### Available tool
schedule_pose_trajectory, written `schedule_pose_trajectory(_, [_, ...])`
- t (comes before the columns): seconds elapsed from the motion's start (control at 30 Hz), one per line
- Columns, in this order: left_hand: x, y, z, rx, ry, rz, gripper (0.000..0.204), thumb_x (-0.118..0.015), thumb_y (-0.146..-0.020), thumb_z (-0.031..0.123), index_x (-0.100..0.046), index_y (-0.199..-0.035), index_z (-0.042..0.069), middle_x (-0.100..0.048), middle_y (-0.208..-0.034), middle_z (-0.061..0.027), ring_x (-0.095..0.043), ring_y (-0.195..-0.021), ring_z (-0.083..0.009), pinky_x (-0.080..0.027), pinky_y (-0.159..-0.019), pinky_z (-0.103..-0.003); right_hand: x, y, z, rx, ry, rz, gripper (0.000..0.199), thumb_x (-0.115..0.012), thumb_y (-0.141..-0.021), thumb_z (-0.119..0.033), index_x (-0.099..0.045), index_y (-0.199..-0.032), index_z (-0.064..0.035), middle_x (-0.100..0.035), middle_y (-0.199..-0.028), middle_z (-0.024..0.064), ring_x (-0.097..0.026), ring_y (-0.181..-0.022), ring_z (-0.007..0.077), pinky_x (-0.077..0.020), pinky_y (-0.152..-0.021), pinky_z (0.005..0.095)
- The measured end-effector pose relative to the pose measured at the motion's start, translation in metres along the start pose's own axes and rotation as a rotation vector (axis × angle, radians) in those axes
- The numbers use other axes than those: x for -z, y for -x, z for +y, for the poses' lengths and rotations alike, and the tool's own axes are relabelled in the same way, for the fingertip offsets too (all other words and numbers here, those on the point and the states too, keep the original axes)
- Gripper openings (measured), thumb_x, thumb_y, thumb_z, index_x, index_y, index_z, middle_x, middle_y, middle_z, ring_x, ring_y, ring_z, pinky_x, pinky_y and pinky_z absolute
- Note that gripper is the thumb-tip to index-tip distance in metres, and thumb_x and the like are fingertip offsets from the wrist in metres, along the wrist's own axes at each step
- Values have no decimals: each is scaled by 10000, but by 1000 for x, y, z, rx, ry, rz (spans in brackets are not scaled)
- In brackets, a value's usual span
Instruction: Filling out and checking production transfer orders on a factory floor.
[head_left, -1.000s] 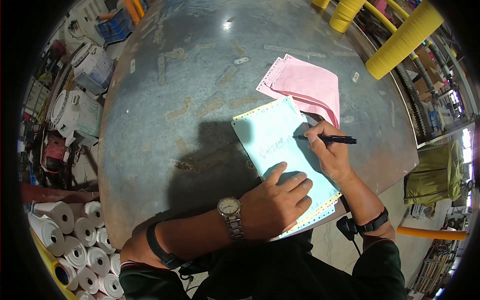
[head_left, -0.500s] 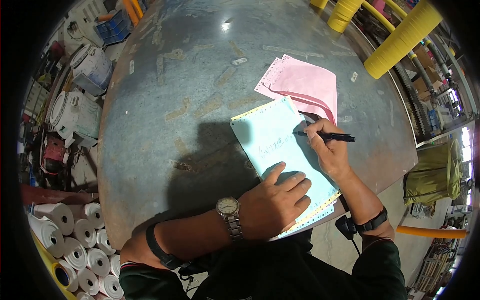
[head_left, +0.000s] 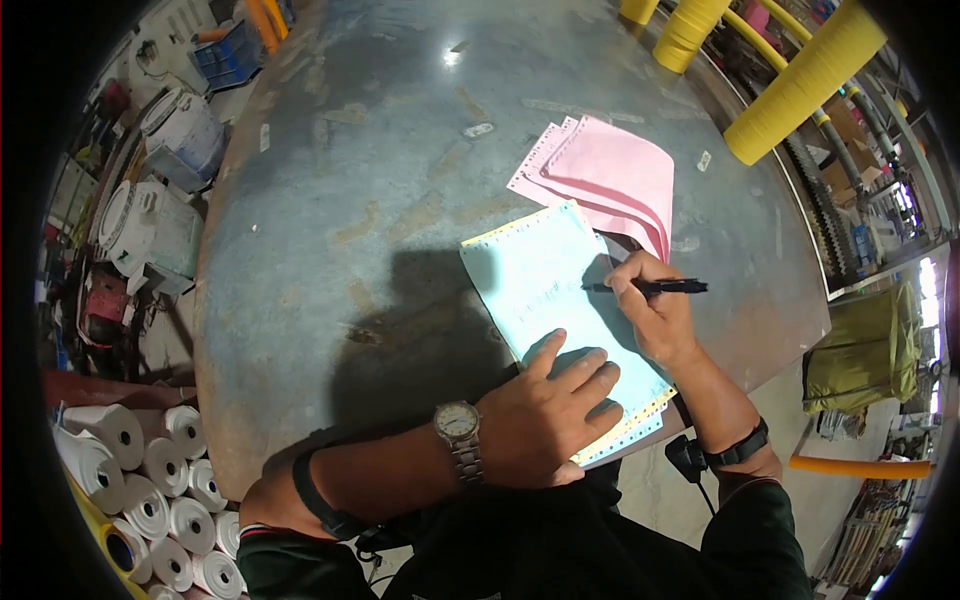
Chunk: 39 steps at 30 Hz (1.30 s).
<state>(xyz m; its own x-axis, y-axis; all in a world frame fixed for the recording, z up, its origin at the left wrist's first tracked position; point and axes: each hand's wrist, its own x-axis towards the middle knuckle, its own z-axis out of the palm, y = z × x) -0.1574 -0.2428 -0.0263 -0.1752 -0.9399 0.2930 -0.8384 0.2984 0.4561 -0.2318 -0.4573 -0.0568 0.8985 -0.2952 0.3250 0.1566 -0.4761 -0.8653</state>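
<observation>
A light blue paper form (head_left: 540, 285) with perforated edges lies on a worn grey metal table (head_left: 380, 220). My left hand (head_left: 548, 412), with a wristwatch on the wrist, presses flat on the form's near end. My right hand (head_left: 652, 315) grips a black pen (head_left: 655, 288), its tip on the sheet's right side. A few pink sheets (head_left: 615, 180) lie fanned just beyond the blue form, partly under its far corner.
Yellow padded posts (head_left: 800, 85) stand past the table's far right edge. White paper rolls (head_left: 150, 490) are stacked on the floor at lower left. Boxes, drums and a blue crate (head_left: 230, 60) crowd the left side. A green bag (head_left: 865, 350) sits on the floor at right.
My right hand with the pen has shifted slightly along the blue form. My left hand stays pressed on the paper.
</observation>
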Motion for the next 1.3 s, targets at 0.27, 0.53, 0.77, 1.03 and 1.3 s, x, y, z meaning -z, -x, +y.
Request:
schedule_pose_trajectory(0.27, [-1,8,-22,2,-111,192,502,-732,-620,185,-651,-1090,29,-586,-1216,-202,-543,-1187,-288,-365,-1041,-531,3,-10,-45,-149,-57,-182,173,-595,-941,-120,-619,-1040,20,-629,-841,61,-569,-754,113,-469,-687,252])
schedule_pose_trajectory(0.53, [-1,8,-38,-19,-257,209,296,-562,-781,132,-681,-1040,50,-630,-1162,-144,-572,-1157,-268,-393,-1038,-457,-14,-5,-35,-127,-156,-150,197,-559,-965,-122,-596,-1077,35,-635,-870,66,-578,-804,123,-475,-733,257])
schedule_pose_trajectory(0.77, [2,9,-55,-23,-354,362,281,-577,-787,130,-678,-1029,28,-637,-1150,-142,-583,-1135,-273,-424,-1014,-411,-25,-16,-22,-135,-194,-86,196,-536,-971,-96,-591,-1111,30,-634,-870,63,-585,-837,118,-483,-762,261])
schedule_pose_trajectory(1.03, [-18,8,-12,-94,-310,343,242,-612,-766,108,-669,-961,-23,-649,-1082,-182,-633,-1035,-286,-516,-898,-366,-30,-12,-15,-7,35,-97,170,-605,-906,-102,-666,-1000,26,-663,-836,104,-599,-738,155,-472,-673,282])
schedule_pose_trajectory(1.3, [-27,9,-18,-117,-293,425,220,-618,-780,120,-676,-953,-3,-654,-1072,-163,-634,-1035,-271,-528,-873,-345,-32,-15,-10,-37,64,-58,176,-621,-896,-127,-668,-971,25,-665,-830,113,-608,-726,179,-475,-668,290])
